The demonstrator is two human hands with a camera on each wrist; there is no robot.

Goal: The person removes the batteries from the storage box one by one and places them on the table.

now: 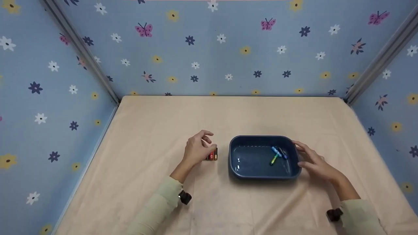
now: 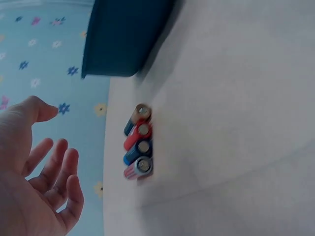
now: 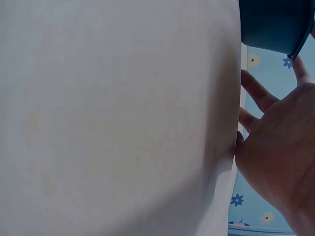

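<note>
In the left wrist view several batteries (image 2: 138,142) stand side by side in a row, in brown, red, blue and pink-white. My left hand (image 1: 198,148) is above and beside them in the head view, fingers loosely bent with nothing between them, covering part of the row (image 1: 211,155). Right of it stands a dark blue bin (image 1: 264,177) with several small blue and green items (image 1: 276,154) lying at its right side. My right hand (image 1: 318,164) rests its fingertips on the bin's right rim, fingers relaxed; in the right wrist view the hand (image 3: 280,137) is beside the bin (image 3: 275,24).
A beige cloth (image 1: 156,114) covers the table, wrinkled near the front right. Blue flowered panels (image 1: 209,49) stand behind it and on both sides, with grey metal posts (image 1: 81,52) at the back corners.
</note>
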